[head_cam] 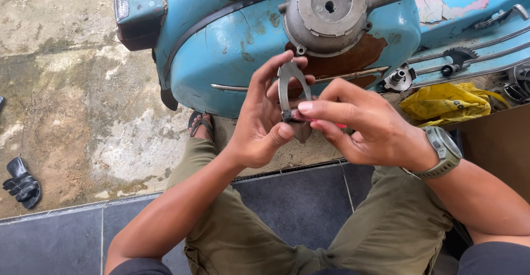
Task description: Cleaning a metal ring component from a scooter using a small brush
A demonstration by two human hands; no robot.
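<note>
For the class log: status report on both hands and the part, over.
Left hand grips flat grey metal part upright. Right hand pinches red-handled tool against its lower end. Blue scooter close behind; nothing between hands.

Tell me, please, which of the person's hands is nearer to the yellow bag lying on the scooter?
Right. The right hand is just left of the yellow bag; the left hand is farther left, beyond the metal part.

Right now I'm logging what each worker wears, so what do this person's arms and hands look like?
Both forearms are bare, with dark sleeve ends just showing at the bottom edge. The left hand has no glove or ring. The right hand is bare too, with an olive-green wristwatch on a matching strap.
</note>
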